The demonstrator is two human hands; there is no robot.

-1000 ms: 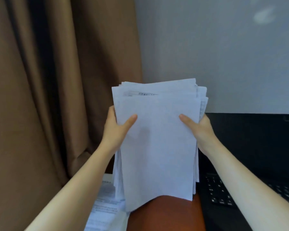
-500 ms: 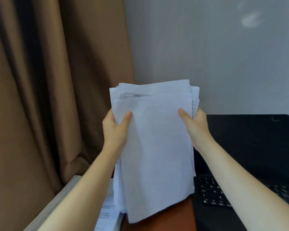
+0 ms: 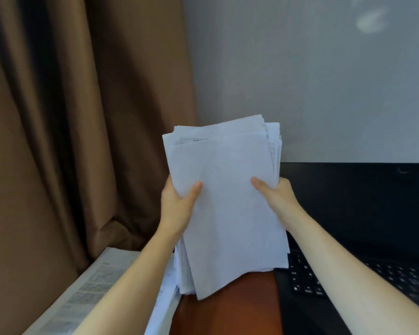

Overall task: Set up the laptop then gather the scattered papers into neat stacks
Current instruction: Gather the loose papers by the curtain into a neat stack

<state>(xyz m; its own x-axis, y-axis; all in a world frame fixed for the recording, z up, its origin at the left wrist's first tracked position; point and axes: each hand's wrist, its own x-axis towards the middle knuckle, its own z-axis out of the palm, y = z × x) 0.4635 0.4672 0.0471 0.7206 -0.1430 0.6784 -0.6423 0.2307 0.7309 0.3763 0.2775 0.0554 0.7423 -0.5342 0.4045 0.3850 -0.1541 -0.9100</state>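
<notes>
Gripping one paper stack (image 3: 228,201) | two hands: left hand (image 3: 177,206); right hand (image 3: 277,199) | one laptop (image 3: 353,213) open

Red-brown table (image 3: 230,315). Black laptop (image 3: 348,213) stands open on its right side. Loose white sheets (image 3: 162,308) lie on the left, with a printed page (image 3: 92,286) beside them at the far-left edge.

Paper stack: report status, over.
Left hand, right hand grip white paper stack, upright, edges uneven. Open black laptop at right. Printed sheets lie lower left.

A thick, roughly squared stack of white papers (image 3: 228,201) stands upright beside the open black laptop (image 3: 353,213).
</notes>
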